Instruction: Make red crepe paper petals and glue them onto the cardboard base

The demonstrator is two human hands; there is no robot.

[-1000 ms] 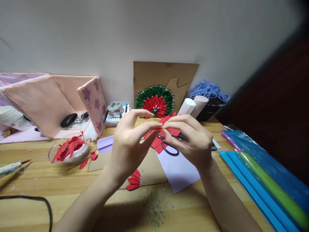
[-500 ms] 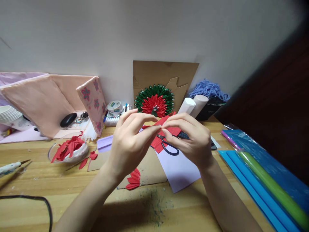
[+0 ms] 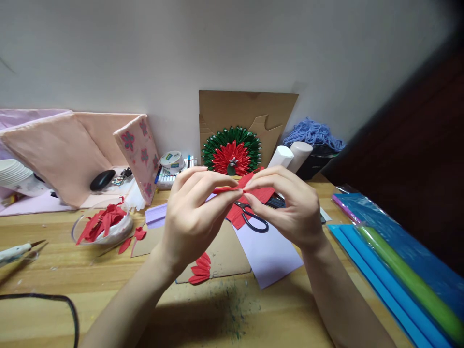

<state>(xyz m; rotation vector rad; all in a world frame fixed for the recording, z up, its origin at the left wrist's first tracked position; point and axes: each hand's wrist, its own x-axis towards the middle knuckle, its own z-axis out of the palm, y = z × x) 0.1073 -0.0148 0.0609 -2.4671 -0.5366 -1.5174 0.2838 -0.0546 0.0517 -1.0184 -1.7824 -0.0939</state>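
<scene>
My left hand (image 3: 192, 212) and my right hand (image 3: 290, 203) meet above the wooden table, both pinching a small folded piece of red paper (image 3: 228, 190) between thumb and fingertips. Below and behind it lie a larger red paper sheet (image 3: 253, 198) and black-handled scissors (image 3: 253, 218) on a lilac sheet (image 3: 268, 251). A fan of glued red petals (image 3: 200, 270) sits on a piece of cardboard (image 3: 228, 251) under my left wrist.
A glass bowl (image 3: 103, 227) with red scraps stands at left, a glue gun (image 3: 16, 250) at the far left. A red-and-green paper rosette (image 3: 232, 155) leans on cardboard at the wall. Blue and green paper rolls (image 3: 398, 270) lie at right, white tubes (image 3: 290, 157) behind.
Both hands have risen slightly and the fingers have worked closer along the red strip, which now sticks out level between them. Nothing on the table has moved.
</scene>
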